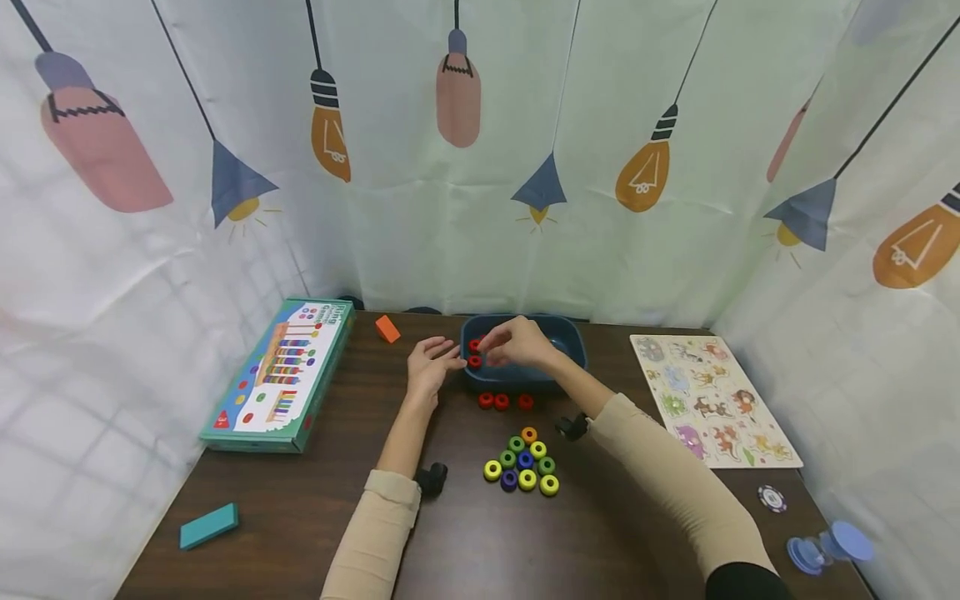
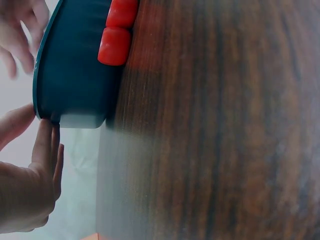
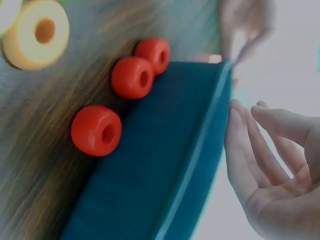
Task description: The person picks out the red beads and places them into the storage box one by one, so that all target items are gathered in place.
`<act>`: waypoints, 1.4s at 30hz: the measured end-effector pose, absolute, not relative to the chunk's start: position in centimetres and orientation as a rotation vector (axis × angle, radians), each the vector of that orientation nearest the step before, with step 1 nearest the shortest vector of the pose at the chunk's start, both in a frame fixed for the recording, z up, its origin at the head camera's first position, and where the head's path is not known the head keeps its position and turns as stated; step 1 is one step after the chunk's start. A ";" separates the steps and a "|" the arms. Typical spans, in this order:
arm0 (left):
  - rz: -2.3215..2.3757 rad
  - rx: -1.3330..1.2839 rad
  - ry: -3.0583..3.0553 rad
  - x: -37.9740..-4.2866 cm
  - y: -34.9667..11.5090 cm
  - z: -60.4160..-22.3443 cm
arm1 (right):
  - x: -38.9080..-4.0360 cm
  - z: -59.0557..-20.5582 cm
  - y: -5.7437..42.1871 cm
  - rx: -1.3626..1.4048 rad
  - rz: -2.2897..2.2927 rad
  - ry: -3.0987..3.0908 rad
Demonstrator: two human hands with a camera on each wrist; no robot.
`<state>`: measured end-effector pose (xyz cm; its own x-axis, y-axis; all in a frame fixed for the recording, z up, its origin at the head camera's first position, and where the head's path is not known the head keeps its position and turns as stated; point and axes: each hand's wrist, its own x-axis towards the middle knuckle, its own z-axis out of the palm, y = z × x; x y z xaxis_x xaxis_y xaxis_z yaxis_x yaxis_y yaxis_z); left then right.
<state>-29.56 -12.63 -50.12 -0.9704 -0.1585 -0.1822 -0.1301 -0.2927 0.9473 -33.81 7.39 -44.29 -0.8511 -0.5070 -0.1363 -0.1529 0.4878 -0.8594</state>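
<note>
A dark blue plastic basin [image 1: 517,379] stands at the back of the table, with red beads [image 1: 475,362] inside its left end. My left hand [image 1: 429,367] touches that end of the basin, its fingers fairly straight against the outer wall and its thumb at the rim [image 2: 36,95]. Over the basin reaches my right hand [image 1: 517,343], fingers bent loosely, fingertips close to the red beads inside; in the right wrist view nothing shows between thumb and fingers [image 3: 242,145]. Three red beads [image 3: 96,131] lie along the basin's near side. Closer in, several yellow, green, blue and orange beads [image 1: 527,479] form a triangle.
A boxed toy set [image 1: 277,375] lies at left, an orange block [image 1: 387,328] behind it and a teal block [image 1: 208,526] nearer. To the right are an animal puzzle board [image 1: 716,400], a poker chip [image 1: 772,498] and a small blue hourglass [image 1: 828,546]. Printed curtains surround the table.
</note>
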 end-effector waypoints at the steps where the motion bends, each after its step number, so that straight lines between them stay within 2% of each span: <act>1: -2.478 0.378 -1.858 -29.6 -12.7 -50.1 | -33.3 -43.9 7.8 -0.586 -1.285 2.395; 7: -2.472 0.386 -1.867 -29.8 -12.9 -50.2 | -30.0 -43.1 10.4 -0.716 -1.081 2.492; 18: -2.482 0.386 -1.853 -29.4 -12.9 -50.2 | -26.0 -46.0 12.8 -0.910 -0.597 2.593; 25: -2.501 0.361 -1.821 -29.4 -12.8 -50.1 | -26.1 -47.0 12.9 -0.951 -0.622 2.635; 34: -2.500 0.374 -1.829 -29.4 -12.8 -50.1 | -26.9 -48.6 13.1 -0.783 -0.820 2.482; 42: -2.494 0.370 -1.839 -29.7 -12.7 -50.4 | -27.5 -46.6 13.2 -0.726 -1.001 2.376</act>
<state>-29.66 -12.71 -50.40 -0.9717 -0.1563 -0.1771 -0.1229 -0.3054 0.9443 -27.52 13.22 -46.60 -0.7553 -0.6227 -0.2044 -0.2887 0.5962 -0.7491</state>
